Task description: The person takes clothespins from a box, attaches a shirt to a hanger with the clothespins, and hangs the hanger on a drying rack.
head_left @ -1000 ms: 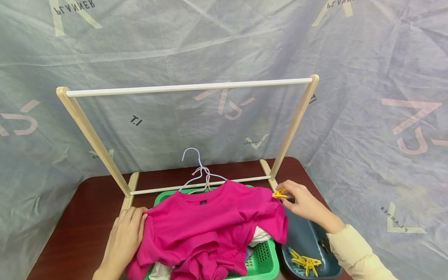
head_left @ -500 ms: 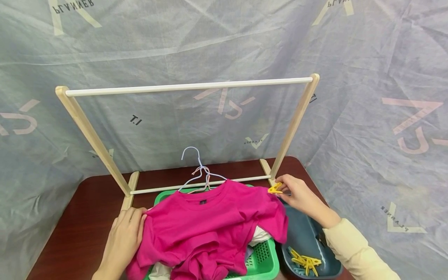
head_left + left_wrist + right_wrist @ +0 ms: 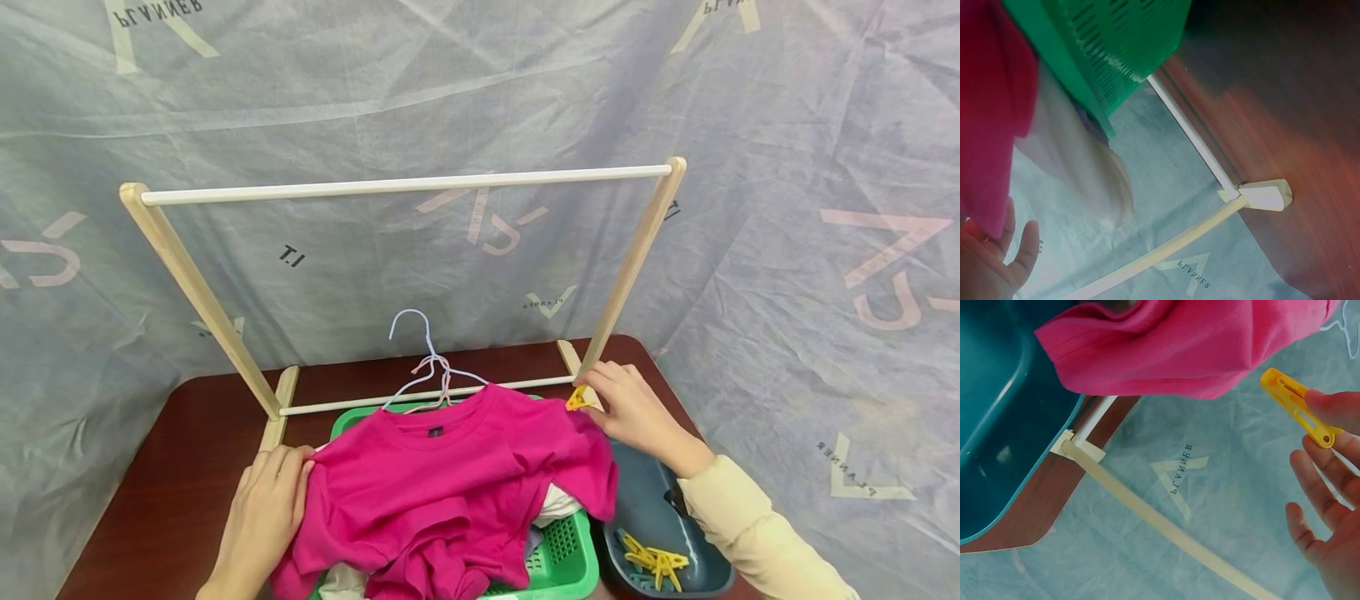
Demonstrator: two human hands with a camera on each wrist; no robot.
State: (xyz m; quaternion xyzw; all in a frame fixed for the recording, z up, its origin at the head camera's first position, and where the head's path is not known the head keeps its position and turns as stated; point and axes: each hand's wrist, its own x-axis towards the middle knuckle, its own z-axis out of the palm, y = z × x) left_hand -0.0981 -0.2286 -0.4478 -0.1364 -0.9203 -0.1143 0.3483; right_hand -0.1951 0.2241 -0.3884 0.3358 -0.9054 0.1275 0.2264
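A magenta T-shirt (image 3: 420,467) is spread over a green basket (image 3: 573,558), its neckline toward the rack. Out of the neckline rise a pale lilac hanger (image 3: 429,333) and a pinkish one behind it. My left hand (image 3: 262,508) grips the shirt at its left shoulder; part of the fingers is hidden by cloth in the left wrist view. Between thumb and fingers of my right hand (image 3: 630,408) is a yellow clothespin (image 3: 1297,406), at the edge of the shirt's right shoulder. Whether it touches the cloth I cannot tell.
A wooden rack with a white top rail (image 3: 405,187) stands behind the basket on the dark red table (image 3: 165,467). At right, a dark blue bin (image 3: 645,492) holds several yellow clothespins (image 3: 656,560) and some bluish ones. White cloth (image 3: 558,505) shows under the shirt.
My right hand has moved left and toward the rack, carrying the clothespin along the shirt's shoulder; the clothespin has turned. The left hand and the shirt have stayed in place.
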